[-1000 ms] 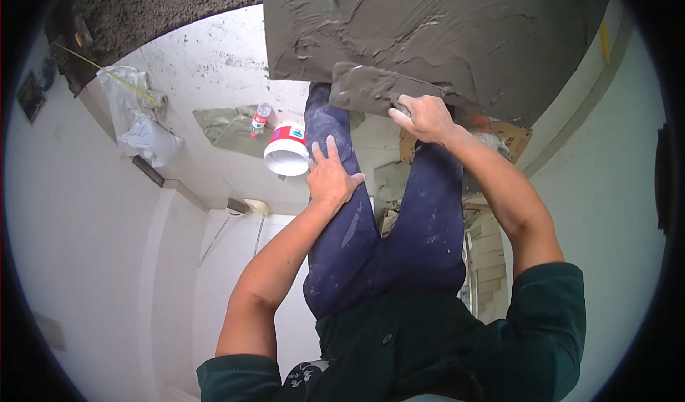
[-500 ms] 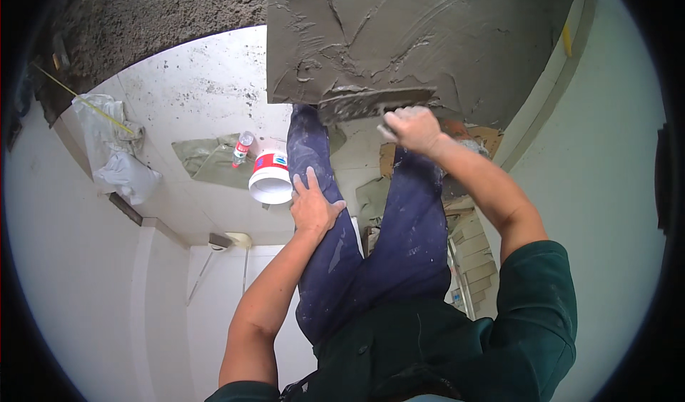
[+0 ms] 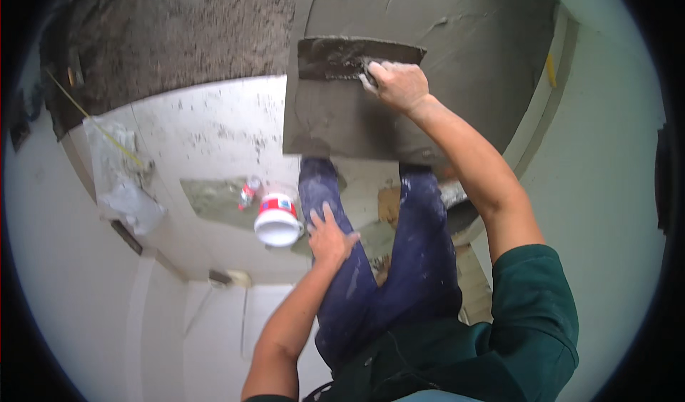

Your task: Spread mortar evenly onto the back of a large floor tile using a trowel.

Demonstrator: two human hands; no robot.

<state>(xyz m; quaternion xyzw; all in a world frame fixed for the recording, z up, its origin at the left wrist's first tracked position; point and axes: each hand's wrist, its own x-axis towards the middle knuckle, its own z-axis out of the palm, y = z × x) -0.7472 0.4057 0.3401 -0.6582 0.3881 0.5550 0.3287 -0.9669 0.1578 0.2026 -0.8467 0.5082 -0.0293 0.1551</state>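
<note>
My right hand (image 3: 398,85) is wrapped round the handle of a wide, flat plastering trowel (image 3: 328,57). The trowel's mortar-smeared blade lies on a large slab coated in wet grey mortar (image 3: 471,81), above my knees in the view. Much of the coating looks smooth, with a few ridges near the top. My left hand (image 3: 330,241) rests with spread fingers on my left thigh, over dark blue trousers (image 3: 399,288) spotted with white. The trowel's handle is mostly hidden by my fingers.
Left of my leg are a white bucket with a red band (image 3: 277,224) and a plastic bottle (image 3: 249,191). A white plastic bag (image 3: 132,202) and a yellow measuring tape (image 3: 114,132) lie farther left. Rough brown mortar (image 3: 185,31) covers the upper left.
The trowel in my right hand has moved away from me and left, off the slab's near edge. The mortar under it looks smoother. My left hand stays on the thigh; the view has shifted.
</note>
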